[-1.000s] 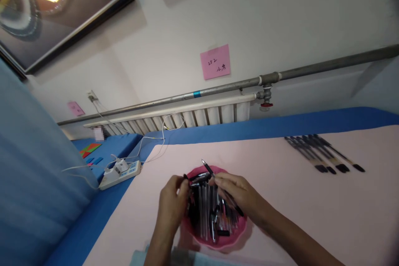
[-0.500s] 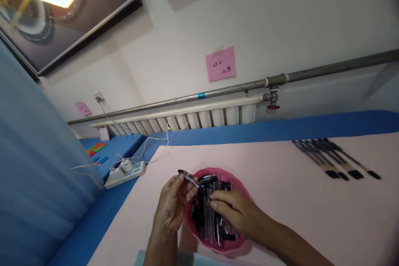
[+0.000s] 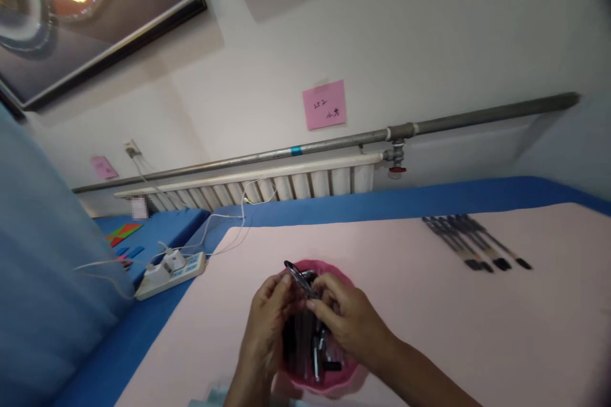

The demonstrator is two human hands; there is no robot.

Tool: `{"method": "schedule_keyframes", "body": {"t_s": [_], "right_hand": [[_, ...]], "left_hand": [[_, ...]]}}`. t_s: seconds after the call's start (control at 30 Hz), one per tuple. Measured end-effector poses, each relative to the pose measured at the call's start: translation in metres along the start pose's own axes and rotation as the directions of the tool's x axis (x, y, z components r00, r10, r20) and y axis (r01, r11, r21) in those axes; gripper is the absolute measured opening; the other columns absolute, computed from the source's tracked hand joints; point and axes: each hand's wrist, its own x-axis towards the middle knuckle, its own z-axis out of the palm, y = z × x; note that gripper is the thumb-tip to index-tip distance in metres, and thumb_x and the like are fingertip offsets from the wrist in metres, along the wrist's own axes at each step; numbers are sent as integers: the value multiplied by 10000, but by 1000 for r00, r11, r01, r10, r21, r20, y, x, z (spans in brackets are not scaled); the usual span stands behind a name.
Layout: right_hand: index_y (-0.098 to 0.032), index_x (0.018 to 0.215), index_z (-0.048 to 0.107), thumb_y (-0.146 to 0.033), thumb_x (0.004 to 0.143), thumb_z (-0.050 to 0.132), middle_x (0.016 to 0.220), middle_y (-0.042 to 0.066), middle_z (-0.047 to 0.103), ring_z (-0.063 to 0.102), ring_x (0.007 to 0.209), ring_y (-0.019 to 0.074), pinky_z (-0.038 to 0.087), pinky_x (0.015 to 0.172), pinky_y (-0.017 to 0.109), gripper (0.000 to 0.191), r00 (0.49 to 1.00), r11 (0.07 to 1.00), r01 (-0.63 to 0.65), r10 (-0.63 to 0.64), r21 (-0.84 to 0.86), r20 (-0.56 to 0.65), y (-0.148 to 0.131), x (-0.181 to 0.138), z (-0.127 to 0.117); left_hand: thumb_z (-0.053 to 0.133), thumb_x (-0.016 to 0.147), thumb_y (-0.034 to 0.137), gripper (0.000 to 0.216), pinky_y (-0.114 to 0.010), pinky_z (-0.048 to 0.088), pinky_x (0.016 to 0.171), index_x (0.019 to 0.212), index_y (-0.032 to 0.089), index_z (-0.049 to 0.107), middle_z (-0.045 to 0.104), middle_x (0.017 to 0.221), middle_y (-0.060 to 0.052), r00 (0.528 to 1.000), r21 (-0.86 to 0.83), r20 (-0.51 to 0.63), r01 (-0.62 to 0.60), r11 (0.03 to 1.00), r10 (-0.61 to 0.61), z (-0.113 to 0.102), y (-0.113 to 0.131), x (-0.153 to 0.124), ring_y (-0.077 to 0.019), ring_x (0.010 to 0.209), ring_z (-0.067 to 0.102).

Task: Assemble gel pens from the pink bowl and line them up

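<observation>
Both hands are over the pink basket (image 3: 329,388), working at a slim, shiny black pen-like piece (image 3: 298,278) that slants above its far rim. My left hand (image 3: 265,318) pinches this piece from the left between thumb and fingers. From the other side, my right hand (image 3: 348,315) grips its lower end, thumb and fingertips closed on it. Inside the basket lie clear tubes (image 3: 301,346) and glossy black parts (image 3: 317,353). The fingers partly cover the held piece and the basket's contents.
Several dark brush-like sticks (image 3: 477,241) lie in a row on the pink table cover (image 3: 405,305) at right. A white power strip (image 3: 172,276) with plugs and cables sits at left, beside a blue curtain (image 3: 52,267). Radiator (image 3: 315,186) and pipe run along the wall.
My hands have come closer together around the black piece, the right hand moving nearer the left. The whole view has shifted slightly, so the basket and the row of sticks appear further left.
</observation>
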Motion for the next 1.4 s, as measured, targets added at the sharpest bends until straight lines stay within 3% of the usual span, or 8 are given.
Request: {"method": "schedule_keyframes", "body": {"t_s": [0.13, 0.23, 0.37, 0.53, 0.93, 1.07, 1.23, 1.4], "right_hand": [[-212, 826, 516, -286, 827, 469, 596, -50, 539, 519, 562, 109, 358, 531, 203, 88, 980, 959, -131, 87, -252, -179, 4, 9, -31], [-215, 923, 514, -305, 862, 418, 664, -27, 590, 548, 607, 123, 336, 542, 211, 145, 930, 792, -333, 184, -513, -319, 19, 14, -69], [-172, 906, 528, -218, 852, 407, 763, 54, 618, 559, 655, 168, 291, 536, 245, 140, 869, 634, -482, 263, -605, -418, 47, 14, -108], [-163, 936, 528, -205, 843, 424, 925, 99, 583, 553, 784, 194, 289, 565, 254, 145, 853, 516, -521, 282, -680, -440, 68, 3, -120], [-193, 756, 459, -122, 804, 386, 740, 14, 567, 512, 634, 134, 275, 534, 224, 113, 886, 492, -463, 282, -737, -368, 62, -44, -134], [-184, 751, 473, -57, 752, 411, 713, 13, 562, 491, 603, 129, 259, 523, 223, 142, 881, 484, -472, 298, -737, -368, 64, -43, -135], [-168, 785, 496, -70, 810, 378, 774, 41, 579, 505, 659, 141, 264, 552, 232, 155, 857, 452, -516, 278, -728, -434, 79, -28, -149], [-165, 781, 522, -120, 851, 391, 821, 57, 595, 527, 727, 157, 269, 572, 239, 155, 841, 441, -540, 243, -717, -484, 88, -16, -161]], "left_hand": [[662, 722, 317, 259, -275, 522, 651, 921, 155, 629, 692, 937, -111, 997, 130, -68, 51, 990, -42, -9, -5, 4, -184, 776, 664], [636, 746, 253, 195, -286, 533, 669, 919, 163, 616, 690, 952, -101, 995, 204, -73, 75, 976, -61, -14, -8, 6, -180, 779, 665], [614, 762, 279, 223, -278, 535, 685, 957, 171, 605, 688, 960, -87, 993, 248, -57, 117, 962, -106, -18, -9, 6, -182, 797, 662], [650, 721, 355, 315, -283, 538, 699, 977, 177, 606, 692, 959, -73, 993, 270, -28, 122, 955, -118, -23, -12, 12, -198, 827, 658], [682, 659, 401, 379, -283, 540, 706, 982, 209, 627, 707, 916, -34, 993, 339, 27, 100, 935, -116, -28, -16, 14, -210, 842, 654], [658, 666, 458, 398, -283, 543, 727, 986, 223, 625, 703, 968, -27, 992, 383, 25, 108, 917, -127, -30, -18, 12, -225, 907, 644], [615, 700, 470, 412, -293, 534, 787, 1043, 243, 611, 680, 1053, -12, 990, 443, 57, 89, 892, -127, -29, -19, 10, -222, 967, 629], [565, 709, 514, 444, -308, 511, 847, 1055, 239, 617, 659, 1104, -24, 993, 610, 98, -13, 792, -60, -23, -21, 5, -228, 1014, 609]]}}
